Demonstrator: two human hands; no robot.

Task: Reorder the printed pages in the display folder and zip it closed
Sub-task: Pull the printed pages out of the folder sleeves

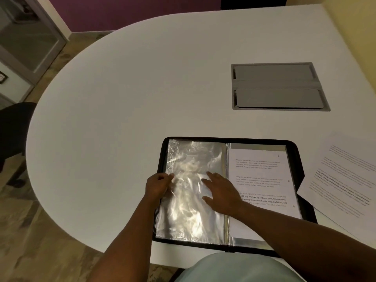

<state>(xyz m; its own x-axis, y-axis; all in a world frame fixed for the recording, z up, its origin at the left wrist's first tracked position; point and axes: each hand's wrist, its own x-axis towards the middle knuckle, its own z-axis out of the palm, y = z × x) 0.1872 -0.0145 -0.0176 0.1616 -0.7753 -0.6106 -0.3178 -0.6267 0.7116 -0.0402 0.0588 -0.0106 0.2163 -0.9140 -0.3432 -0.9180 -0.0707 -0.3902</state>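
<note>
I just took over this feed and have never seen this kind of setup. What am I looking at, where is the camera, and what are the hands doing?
There is no machine here: a person works with bare hands, and the one camera sits on their head, looking down. On the white table lies an open black display folder. The left hand pinches the edge of an empty clear sleeve; the right hand rests flat on it. The right-hand sleeve holds a printed page. Loose printed sheets lie to the right, and a grey hatch is set into the table beyond.
</note>
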